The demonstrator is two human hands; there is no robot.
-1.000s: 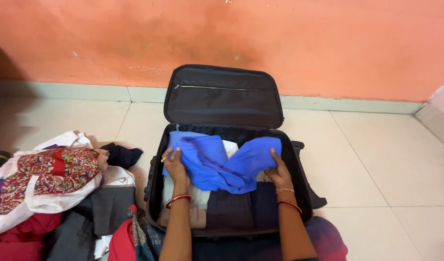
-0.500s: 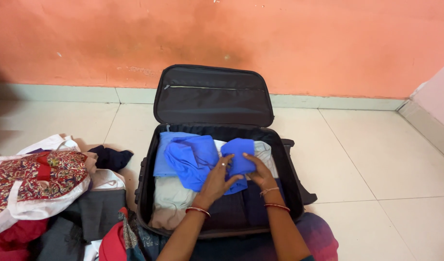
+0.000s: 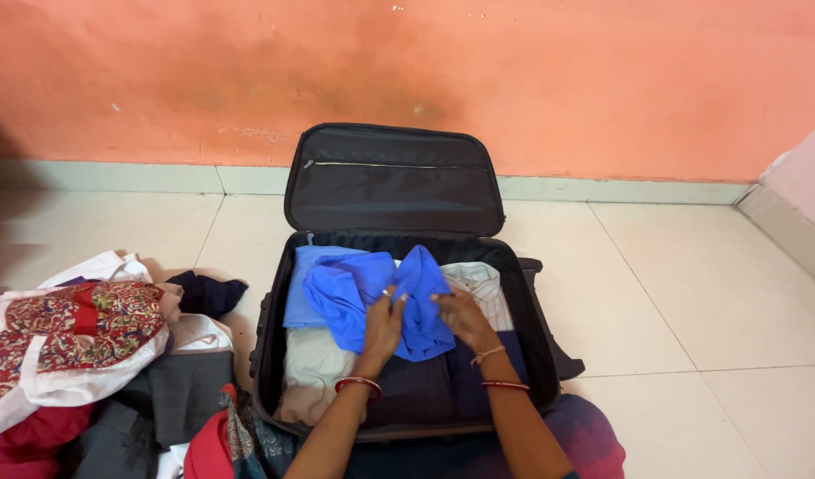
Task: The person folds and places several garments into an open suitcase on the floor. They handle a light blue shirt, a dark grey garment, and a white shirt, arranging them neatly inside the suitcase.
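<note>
An open black suitcase (image 3: 267, 337) lies on the floor in front of me, its lid (image 3: 394, 180) leaning back against the wall. Folded clothes fill it: a white checked piece (image 3: 485, 288), a beige one (image 3: 310, 368) and dark ones (image 3: 425, 386). A bright blue garment (image 3: 354, 293) lies bunched on top. My left hand (image 3: 383, 326) grips its middle fold. My right hand (image 3: 459, 318) presses on the blue cloth's right edge, fingers closed on it. Both wrists wear red bangles.
A heap of loose clothes (image 3: 88, 355) lies left of the suitcase: a red patterned piece on white cloth, grey, dark navy and red fabric. Pale floor tiles (image 3: 691, 302) spread to the right. An orange wall (image 3: 514, 80) runs behind, with a second wall at the far right.
The blue garment's right half has been folded over to the left into a narrower bundle. My hands moved from its outer edges to its middle, uncovering the white checked piece.
</note>
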